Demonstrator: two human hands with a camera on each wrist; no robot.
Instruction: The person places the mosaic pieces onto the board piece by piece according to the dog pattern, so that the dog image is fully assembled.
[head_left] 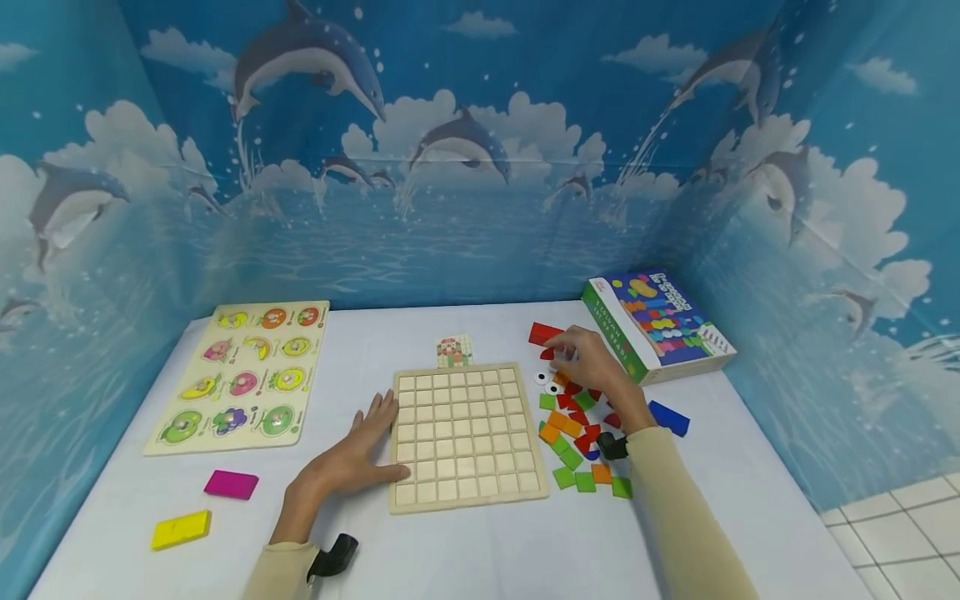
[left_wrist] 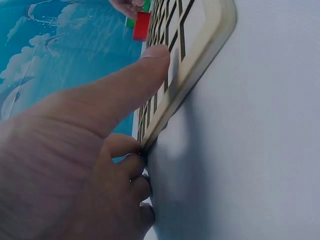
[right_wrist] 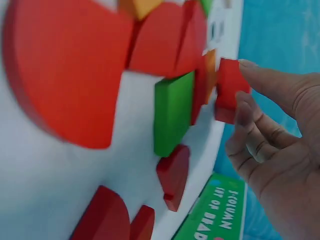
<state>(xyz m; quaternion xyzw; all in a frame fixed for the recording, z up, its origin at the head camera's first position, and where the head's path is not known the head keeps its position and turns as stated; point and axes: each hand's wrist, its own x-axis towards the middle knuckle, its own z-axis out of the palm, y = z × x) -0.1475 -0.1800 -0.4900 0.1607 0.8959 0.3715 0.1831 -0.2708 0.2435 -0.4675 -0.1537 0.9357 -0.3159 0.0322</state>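
Note:
My left hand [head_left: 352, 454] rests at the left edge of a wooden grid board [head_left: 468, 433], thumb over its lower left corner and fingers along its side. In the left wrist view the thumb lies across the board's frame [left_wrist: 200, 65]. At the board's upper right, my right hand [head_left: 588, 358] pinches the end of a red rectangular block [head_left: 544, 333] between thumb and fingers. The right wrist view shows this red block [right_wrist: 229, 90] at the fingertips. Below that hand lie scattered red, orange and green pieces [head_left: 572, 459], with two white discs with black dots [head_left: 542, 378] beside them.
A small picture card [head_left: 453, 351] touches the board's top edge. A fruit puzzle board [head_left: 247, 379] lies at left, above a magenta block [head_left: 231, 484] and a yellow block [head_left: 181, 529]. At right are a toy box [head_left: 660, 321] and a blue block [head_left: 669, 418].

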